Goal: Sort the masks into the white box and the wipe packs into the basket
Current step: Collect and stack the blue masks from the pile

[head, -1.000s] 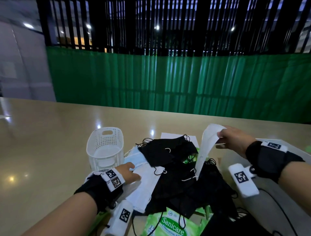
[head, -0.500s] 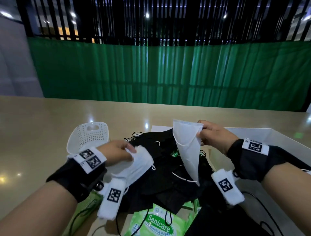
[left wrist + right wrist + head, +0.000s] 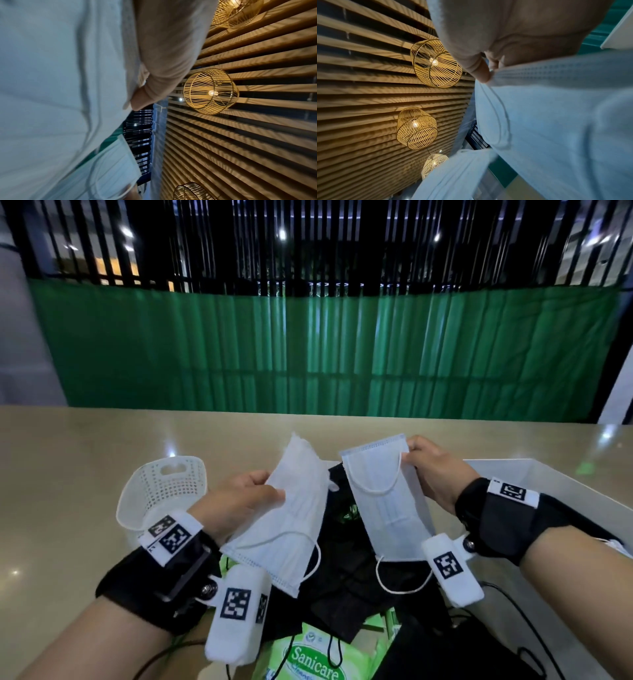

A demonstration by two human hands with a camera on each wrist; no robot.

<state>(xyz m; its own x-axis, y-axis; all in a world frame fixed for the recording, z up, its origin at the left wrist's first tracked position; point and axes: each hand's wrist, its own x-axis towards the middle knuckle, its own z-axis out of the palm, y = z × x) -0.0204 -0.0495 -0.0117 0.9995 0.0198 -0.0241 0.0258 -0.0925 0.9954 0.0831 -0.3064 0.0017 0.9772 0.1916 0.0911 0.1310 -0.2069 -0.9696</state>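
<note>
Pleated white mask (image 3: 291,515) in left hand (image 3: 236,505), another mask (image 3: 383,501) in right hand (image 3: 438,474)

Hidden from you: Sanicare wipe pack (image 3: 313,659), cut by bottom edge; white box (image 3: 534,474), cut at right.

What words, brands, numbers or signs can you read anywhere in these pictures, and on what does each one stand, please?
"Sanicare": on the green wipe pack at the near edge of the pile, head view.
Smaller print under "Sanicare" on that pack: cut off and too blurred to read.
Round logo above "Sanicare": too small to read.
Square black-and-white marker patterns on the wrist bands and white wrist-camera housings: codes, not text.
Both wrist views: no text.
</note>
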